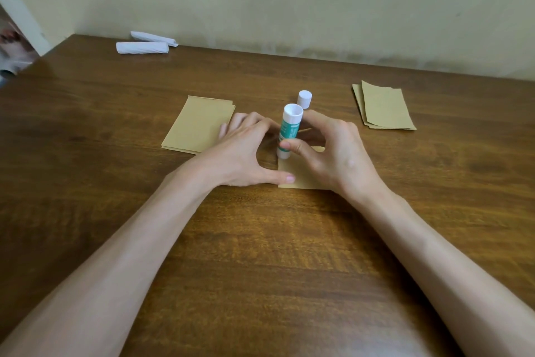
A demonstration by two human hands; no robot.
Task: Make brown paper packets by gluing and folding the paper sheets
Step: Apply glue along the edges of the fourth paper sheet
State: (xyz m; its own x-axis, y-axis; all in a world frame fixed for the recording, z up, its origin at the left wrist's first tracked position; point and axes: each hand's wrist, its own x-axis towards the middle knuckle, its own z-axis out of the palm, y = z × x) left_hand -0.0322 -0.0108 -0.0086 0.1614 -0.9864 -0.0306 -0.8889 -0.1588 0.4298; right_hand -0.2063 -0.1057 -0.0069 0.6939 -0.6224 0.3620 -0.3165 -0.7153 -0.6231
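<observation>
Item 1, brown paper sheet (301,180): lies flat on the table (260,255), directly under both hands, mostly covered by them. I read it as the packet in work.

Item 2, glue stick (288,130): near upright, lower end down on the sheet's left edge, between the two hands. I judge this to be the gluing step, along that edge.

Item 3, right hand (335,154): thumb and curled fingers clamped on the stick's barrel, low down, likely for control.

Item 4, left hand (240,154): fingers spread and apart, gripping nothing; thumb pressed on the sheet's near corner, presumably so the paper does not drag with the glue.

Item 5, white cap (304,99): standing just beyond the right hand's fingertips, close by for recapping.

Item 6, stack of brown sheets (197,125): just outside the left hand, under its fingertips.

Item 7, second brown stack (385,107): beyond and outside the right hand, apart. I cannot tell which is finished stock.

Item 8, two white rolls (142,47): far beyond the left hand, near the wall.
</observation>
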